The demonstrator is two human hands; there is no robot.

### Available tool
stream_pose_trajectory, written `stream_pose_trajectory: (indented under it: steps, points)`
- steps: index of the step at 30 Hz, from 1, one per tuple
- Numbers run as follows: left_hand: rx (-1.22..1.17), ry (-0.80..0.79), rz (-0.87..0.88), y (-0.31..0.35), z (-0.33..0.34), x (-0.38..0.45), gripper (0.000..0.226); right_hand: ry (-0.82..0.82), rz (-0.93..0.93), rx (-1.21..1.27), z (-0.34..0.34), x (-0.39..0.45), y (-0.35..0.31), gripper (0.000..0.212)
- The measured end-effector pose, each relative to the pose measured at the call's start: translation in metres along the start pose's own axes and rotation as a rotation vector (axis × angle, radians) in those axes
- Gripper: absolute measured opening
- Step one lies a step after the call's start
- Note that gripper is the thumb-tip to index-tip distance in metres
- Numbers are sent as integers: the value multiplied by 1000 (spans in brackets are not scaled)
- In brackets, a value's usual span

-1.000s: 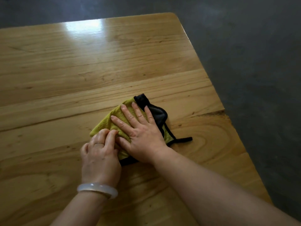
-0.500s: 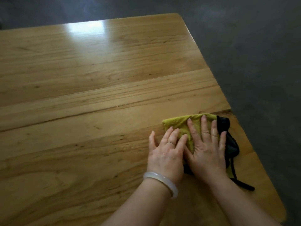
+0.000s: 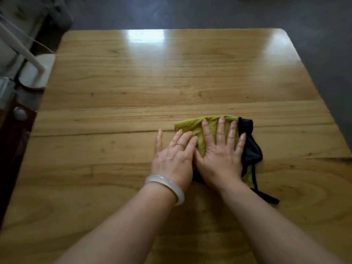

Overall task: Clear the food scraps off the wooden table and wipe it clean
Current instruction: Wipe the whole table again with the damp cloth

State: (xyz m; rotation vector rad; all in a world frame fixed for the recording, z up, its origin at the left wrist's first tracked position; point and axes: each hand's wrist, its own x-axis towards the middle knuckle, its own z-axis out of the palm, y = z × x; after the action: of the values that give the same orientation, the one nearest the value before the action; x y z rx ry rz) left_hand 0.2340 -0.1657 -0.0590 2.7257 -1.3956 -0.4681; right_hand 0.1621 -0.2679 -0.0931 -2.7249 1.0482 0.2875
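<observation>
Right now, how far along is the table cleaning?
No food scraps show on the wooden table, so clearing looks done. Wiping is in hand: the right hand and left hand press flat on the green cloth. Which parts are already wiped cannot be told.

Floor [image 3: 209,10]: dark grey and smooth, seen beyond the far edge and down the right side.
Light: bright patches of glare on the glossy far surface, one at centre, a fainter one toward the far right corner.
Left side: a white round base [image 3: 37,73] with a slanting white pole [image 3: 17,44] rising from it.
Near left: dark reddish-brown furniture [image 3: 11,141] bearing a pale round knob [image 3: 19,113].
</observation>
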Motion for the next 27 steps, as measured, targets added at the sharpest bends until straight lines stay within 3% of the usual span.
stream_pose_trajectory:
  steps: [9,16,21,24,27]
  points:
    - [3,83,-276,-121,-10,-39,65,-54,-269,-28,9,25,-141,71]
    - [-46,176,-446,-179,-8,-63,67,-42,-496,-62,17,36,-212,62]
    - [-180,341,-454,-173,-4,-60,65,-22,-632,-76,12,54,-196,59]
    - [-188,400,-459,-166,-2,-60,59,8,-568,-104,6,64,-169,60]
    - [-169,329,-488,-172,4,-62,57,29,-443,-110,2,71,-129,63]
